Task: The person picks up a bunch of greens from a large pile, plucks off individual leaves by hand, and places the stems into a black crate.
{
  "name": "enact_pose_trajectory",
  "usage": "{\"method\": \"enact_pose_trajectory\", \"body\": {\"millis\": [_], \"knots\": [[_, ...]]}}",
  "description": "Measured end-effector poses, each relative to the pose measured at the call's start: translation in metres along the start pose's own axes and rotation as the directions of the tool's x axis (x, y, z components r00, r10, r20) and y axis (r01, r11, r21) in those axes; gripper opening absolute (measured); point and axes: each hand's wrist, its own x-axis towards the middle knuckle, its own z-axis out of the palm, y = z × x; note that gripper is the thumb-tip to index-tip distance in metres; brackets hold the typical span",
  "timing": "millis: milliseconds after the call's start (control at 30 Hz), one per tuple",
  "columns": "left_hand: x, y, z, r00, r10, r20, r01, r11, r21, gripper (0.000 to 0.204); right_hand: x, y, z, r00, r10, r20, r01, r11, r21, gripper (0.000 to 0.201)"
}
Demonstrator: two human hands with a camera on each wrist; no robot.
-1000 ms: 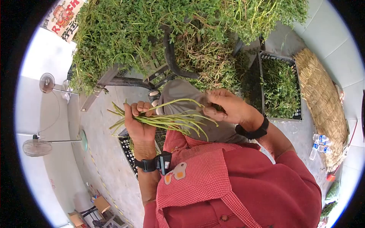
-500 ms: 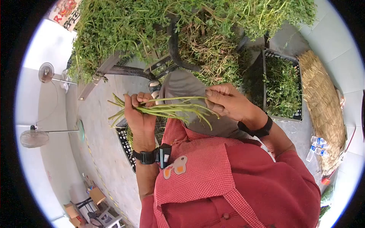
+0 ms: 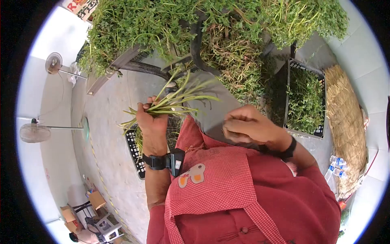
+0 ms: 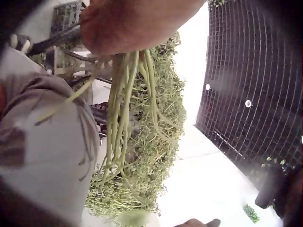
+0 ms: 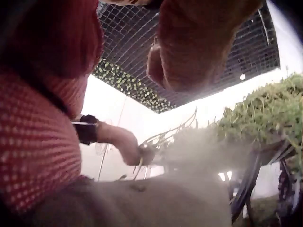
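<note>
My left hand [image 3: 152, 122] grips a bunch of long green stems [image 3: 165, 109] near their left ends. Their thin tips fan out to the right and upward over the grey trouser leg [image 3: 219, 103]. In the left wrist view the stems [image 4: 124, 104] hang below the hand [image 4: 137, 23]. The right hand [image 3: 250, 127] is apart from the bunch, over the lap, blurred, with fingers curled and nothing showing between them. The right wrist view has this hand [image 5: 196, 52] close up at the top.
A large heap of leafy green stems [image 3: 138, 36] lies on a stand ahead, with more plants [image 3: 235, 57] beneath. At right are a black crate [image 3: 288, 101] of greens, a straw roll [image 3: 345, 122] and water bottles [image 3: 336, 166]. Another crate [image 3: 134, 150] stands below the left hand.
My right hand was pinching the stem tips; it has let go and moved right and down towards the lap. The left hand has turned the bunch so its tips point more upward.
</note>
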Motion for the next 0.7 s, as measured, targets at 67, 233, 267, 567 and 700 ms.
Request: {"method": "enact_pose_trajectory", "body": {"millis": [67,233,267,567,700], "knots": [[-0.001,-0.003,0.0,1.0,0.008,-0.005,-0.008,0.999,0.038,0.039,0.017,0.031,-0.002,0.986,0.165,-0.003,-0.152,0.916,0.372,0.022],[-0.008,-0.007,0.007,0.999,0.015,-0.037,-0.014,0.999,0.034,0.038,0.032,0.049,-0.001,0.986,0.146,-0.083,-0.102,0.91,0.401,0.021],[-0.009,-0.008,0.007,0.999,0.014,-0.032,-0.013,0.999,0.032,0.038,0.033,0.049,-0.001,0.986,0.131,-0.1,-0.084,0.923,0.376,0.02],[-0.013,-0.019,0.011,0.999,-0.009,-0.032,0.011,0.999,0.049,0.038,0.038,0.045,0.002,0.982,0.168,-0.084,-0.136,0.945,0.297,0.023],[-0.014,-0.026,0.014,1.0,-0.003,-0.026,0.004,0.998,0.065,0.037,0.04,0.045,0.004,0.982,0.171,-0.075,-0.151,0.963,0.223,0.024]]}}
